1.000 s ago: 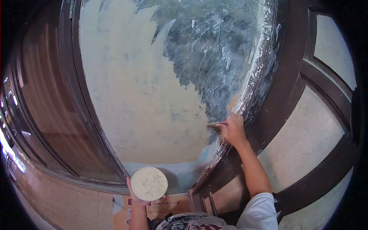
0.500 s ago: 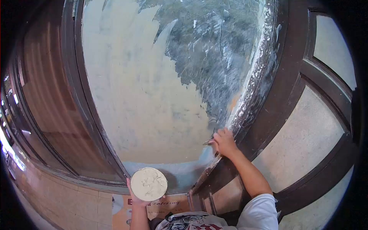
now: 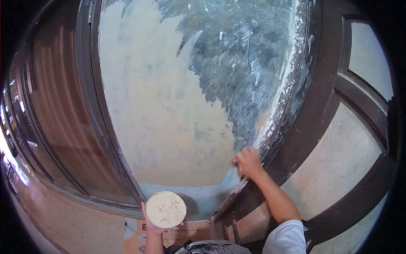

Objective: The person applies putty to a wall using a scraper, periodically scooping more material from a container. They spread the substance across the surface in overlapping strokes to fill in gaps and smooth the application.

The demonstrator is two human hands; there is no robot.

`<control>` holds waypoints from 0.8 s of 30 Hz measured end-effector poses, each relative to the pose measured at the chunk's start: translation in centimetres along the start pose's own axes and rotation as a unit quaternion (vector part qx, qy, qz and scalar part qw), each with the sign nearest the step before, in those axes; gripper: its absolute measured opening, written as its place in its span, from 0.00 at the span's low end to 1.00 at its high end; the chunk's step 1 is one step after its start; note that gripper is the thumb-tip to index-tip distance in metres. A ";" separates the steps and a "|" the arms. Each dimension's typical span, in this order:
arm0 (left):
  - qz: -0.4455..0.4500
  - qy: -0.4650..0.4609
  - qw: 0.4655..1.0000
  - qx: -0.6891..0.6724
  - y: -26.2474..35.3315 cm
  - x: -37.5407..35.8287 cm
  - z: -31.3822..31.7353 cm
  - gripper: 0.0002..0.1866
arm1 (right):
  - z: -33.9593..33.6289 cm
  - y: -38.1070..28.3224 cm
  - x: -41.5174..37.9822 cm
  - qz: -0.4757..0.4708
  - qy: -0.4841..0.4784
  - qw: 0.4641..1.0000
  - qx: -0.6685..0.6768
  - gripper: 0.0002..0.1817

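My left hand (image 3: pixel 154 227) is closed around a round tub of cream putty (image 3: pixel 165 209), keeping its open top upward near the foot of the wall panel. The putty's surface is rough and streaked. Against the panel's lower right edge, my right hand (image 3: pixel 248 162) grips a putty knife (image 3: pixel 235 161), blurred and mostly hidden by the fingers. Cream filler (image 3: pixel 165 127) coats the left and lower part of the panel. Bare grey-green surface (image 3: pixel 237 72) shows at the upper right, with white smears along the edge strip.
A dark wooden frame (image 3: pixel 95 84) borders the panel on the left, beside brown curtained glass (image 3: pixel 59 97). To the right stands dark woodwork with pale inset panels (image 3: pixel 338 148). Below lie a tiled floor (image 3: pixel 95 222) and a printed orange sheet (image 3: pixel 134 241).
My right hand has moved slightly down and right along the panel's edge, and the knife is now less visible. The whole view has shifted a little; the tub stays in my left hand.
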State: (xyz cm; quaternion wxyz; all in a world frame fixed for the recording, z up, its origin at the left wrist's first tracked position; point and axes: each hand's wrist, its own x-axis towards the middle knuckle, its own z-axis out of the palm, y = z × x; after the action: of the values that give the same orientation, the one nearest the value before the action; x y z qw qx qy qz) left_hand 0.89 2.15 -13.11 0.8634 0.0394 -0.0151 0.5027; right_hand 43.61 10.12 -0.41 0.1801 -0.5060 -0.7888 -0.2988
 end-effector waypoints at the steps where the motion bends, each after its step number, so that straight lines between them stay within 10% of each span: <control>1: 0.011 0.021 1.000 0.019 0.3 0.2 -0.8 0.52 | -2.1 0.8 1.8 0.043 0.060 0.997 -0.003 0.13; 6: 0.004 0.002 0.999 0.043 -0.4 0.2 0.5 0.51 | -5.5 1.7 3.0 0.123 0.212 0.969 0.010 0.11; 8: 0.014 0.036 0.998 -0.042 -0.5 0.1 0.6 0.51 | -2.6 -0.4 0.2 0.073 0.059 0.995 0.022 0.11; 13: -0.007 -0.068 0.995 0.069 -0.3 0.5 -0.1 0.52 | -1.1 0.1 0.9 0.065 0.096 0.993 0.009 0.13; 16: 0.008 0.043 0.998 0.035 0.0 0.5 -1.0 0.53 | -4.2 0.9 2.5 0.130 0.159 0.979 0.015 0.13; 24: 0.012 0.035 0.999 0.022 -0.7 0.3 0.1 0.52 | 1.8 -1.0 -1.5 0.038 -0.012 0.999 0.017 0.10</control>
State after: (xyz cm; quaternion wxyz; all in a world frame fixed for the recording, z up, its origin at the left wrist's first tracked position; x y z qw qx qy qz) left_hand 1.65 2.02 -12.99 0.8561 0.0401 0.0255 0.5146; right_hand 43.42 9.94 -2.93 0.1909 -0.5360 -0.7761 -0.2720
